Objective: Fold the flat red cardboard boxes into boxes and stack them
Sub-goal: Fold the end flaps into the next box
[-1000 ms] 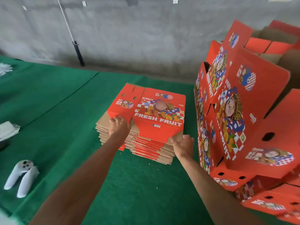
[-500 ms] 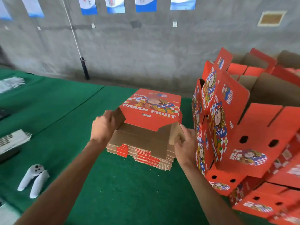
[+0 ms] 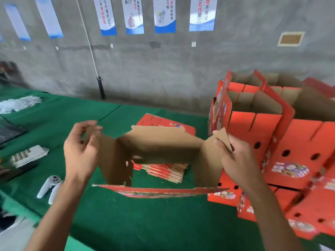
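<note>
Now the half-opened red cardboard box (image 3: 159, 147) is held up over the green tabletop (image 3: 126, 214), an end flap pinched in each grip: left hand (image 3: 79, 151), right hand (image 3: 237, 158). The sides should be pushed square before the flaps are folded. Behind it lies the pile of flat red cardboard boxes (image 3: 163, 169).

wall banners (image 3: 202, 13): Chinese characters, mostly blurred; "不放过" readable on the rightmost
red boxes (image 3: 290, 169): print blurred, unreadable

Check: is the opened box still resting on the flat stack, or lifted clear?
Apart. The head view shows the opened box held up by left hand and right hand, with green cloth visible between it and the flat stack.
</note>
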{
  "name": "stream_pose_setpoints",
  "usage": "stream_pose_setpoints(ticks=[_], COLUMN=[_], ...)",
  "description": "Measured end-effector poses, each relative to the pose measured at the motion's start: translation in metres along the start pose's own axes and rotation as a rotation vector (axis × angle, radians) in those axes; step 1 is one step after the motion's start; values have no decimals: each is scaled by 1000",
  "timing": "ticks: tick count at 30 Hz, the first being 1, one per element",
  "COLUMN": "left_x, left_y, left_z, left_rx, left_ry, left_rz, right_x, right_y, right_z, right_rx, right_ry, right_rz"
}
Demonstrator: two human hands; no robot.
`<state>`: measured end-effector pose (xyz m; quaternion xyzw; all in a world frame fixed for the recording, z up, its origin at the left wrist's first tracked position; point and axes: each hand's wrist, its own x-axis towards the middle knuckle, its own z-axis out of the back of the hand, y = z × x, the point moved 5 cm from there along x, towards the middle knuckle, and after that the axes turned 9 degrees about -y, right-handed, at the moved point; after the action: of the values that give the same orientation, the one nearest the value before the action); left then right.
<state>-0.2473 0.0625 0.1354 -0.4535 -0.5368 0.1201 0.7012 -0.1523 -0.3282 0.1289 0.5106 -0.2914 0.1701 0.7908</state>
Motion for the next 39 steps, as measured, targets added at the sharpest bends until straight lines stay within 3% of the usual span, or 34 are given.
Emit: stream_pose_setpoints(ticks=[3,7,16,22,24,26,28,30,36,39], left_x=[-38,-105,-261,-323,-326,-326,-333,-344,-353,-355], left_y=[-11,-11,-44,-62,-69,-78,-88,-93,-76,-71], left_z=[-20,-82,-216,-252,-251,-251,-249,-243,-217,-210], left_rx=[-67,-82,-101,-37,-7,84,133,-12,-210,-189], left_ry=[125,271,490,575,548,575,700,870,1171,1282], left_rz=[33,149,176,178,49,-234,-572,-713,-286,-201], right_x=[-22,-63,-116,-154,-159,-160,-161,-164,-164,-161], right_y=[-13,-61,-147,-187,-192,-196,-200,-201,-209,-217], right_z=[41,108,266,333,341,345,346,346,344,346], right_rx=[-274,-421,-612,-637,-621,-634,-630,-620,-643,-660], right_ry=[120,280,83,-37,-59,-68,-107,-156,-274,-309], right_rz=[33,-153,-228,-354,-362,-365,-390,-422,-499,-543])
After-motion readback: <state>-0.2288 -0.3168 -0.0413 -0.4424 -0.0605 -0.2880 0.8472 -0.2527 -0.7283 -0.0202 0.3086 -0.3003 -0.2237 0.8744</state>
